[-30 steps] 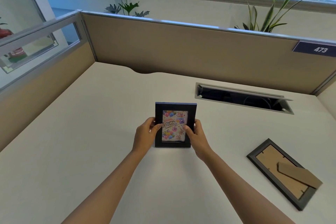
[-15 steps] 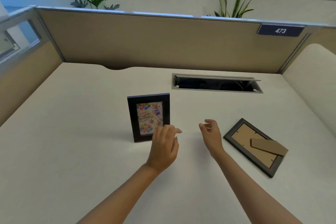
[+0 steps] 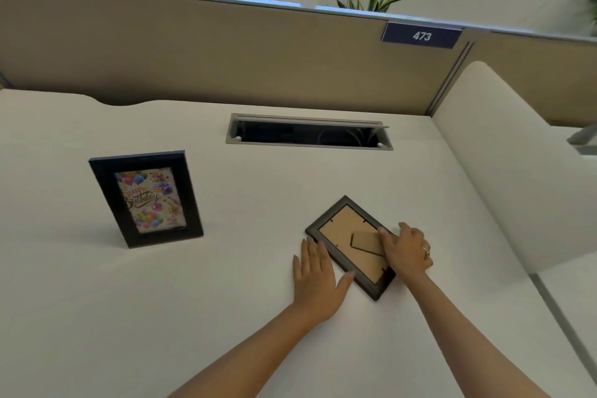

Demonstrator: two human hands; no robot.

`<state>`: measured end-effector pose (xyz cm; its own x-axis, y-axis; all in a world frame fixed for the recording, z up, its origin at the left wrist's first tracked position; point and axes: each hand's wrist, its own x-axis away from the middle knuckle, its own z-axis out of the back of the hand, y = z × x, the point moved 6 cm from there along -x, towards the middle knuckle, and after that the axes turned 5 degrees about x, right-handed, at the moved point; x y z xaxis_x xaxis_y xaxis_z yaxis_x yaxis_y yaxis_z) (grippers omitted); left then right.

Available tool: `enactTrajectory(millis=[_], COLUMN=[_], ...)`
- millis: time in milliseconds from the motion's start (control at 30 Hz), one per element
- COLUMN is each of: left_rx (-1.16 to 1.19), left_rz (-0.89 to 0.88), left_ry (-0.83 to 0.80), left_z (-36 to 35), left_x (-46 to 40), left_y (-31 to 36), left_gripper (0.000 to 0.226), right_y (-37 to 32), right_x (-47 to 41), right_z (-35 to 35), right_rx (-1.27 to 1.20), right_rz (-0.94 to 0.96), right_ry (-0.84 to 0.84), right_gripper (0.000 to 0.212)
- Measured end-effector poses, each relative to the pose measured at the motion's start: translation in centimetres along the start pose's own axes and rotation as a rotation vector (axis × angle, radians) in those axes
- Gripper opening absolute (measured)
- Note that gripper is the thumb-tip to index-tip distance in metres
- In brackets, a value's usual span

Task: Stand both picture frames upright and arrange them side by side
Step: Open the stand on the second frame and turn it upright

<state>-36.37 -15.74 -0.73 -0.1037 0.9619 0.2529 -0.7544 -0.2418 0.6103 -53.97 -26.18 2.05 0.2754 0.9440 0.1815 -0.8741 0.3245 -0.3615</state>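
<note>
Cardboard-backed frame [image 3: 344,244] face-down, hands at opposite edges.

I read "Happy Birthday" on the card in the upright picture frame [image 3: 147,199]. I read "473" on the blue plate [image 3: 421,36] fixed to the partition [image 3: 226,52].

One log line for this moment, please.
birthday frame: upright | second frame: face-down, flat | left hand: at its edge | right hand: on its stand | step: lifting not begun

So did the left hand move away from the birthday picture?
Yes. The left hand went rightward, from the standing birthday frame to the face-down frame below the cable slot.
</note>
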Motion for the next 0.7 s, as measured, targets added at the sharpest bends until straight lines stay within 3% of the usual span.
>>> enactTrajectory(millis=[167,433,600,700], left_rx=[-0.015,-0.050,-0.074,-0.068], left_rz=[0.098,0.121,0.109,0.091], left_ry=[0.063,0.200,0.242,0.211], left_z=[-1.1,1.1,2.9,3.7], left_x=[-1.4,-2.8,-2.9,-2.7], left_y=[1.7,-1.0,-3.2,-4.4], left_gripper=[0.110,0.088,0.077,0.071], right_y=[0.4,-3.0,-5.9,-6.4], right_x=[0.4,1.7,2.0,1.5], right_z=[-1.6,-2.9,-3.5,-4.1], right_rx=[0.015,0.053,0.052,-0.095], right_rz=[0.120,0.217,0.228,0.164], right_ry=[-0.041,-0.106,-0.213,-0.350], right_gripper=[0.051,0.045,0.047,0.050])
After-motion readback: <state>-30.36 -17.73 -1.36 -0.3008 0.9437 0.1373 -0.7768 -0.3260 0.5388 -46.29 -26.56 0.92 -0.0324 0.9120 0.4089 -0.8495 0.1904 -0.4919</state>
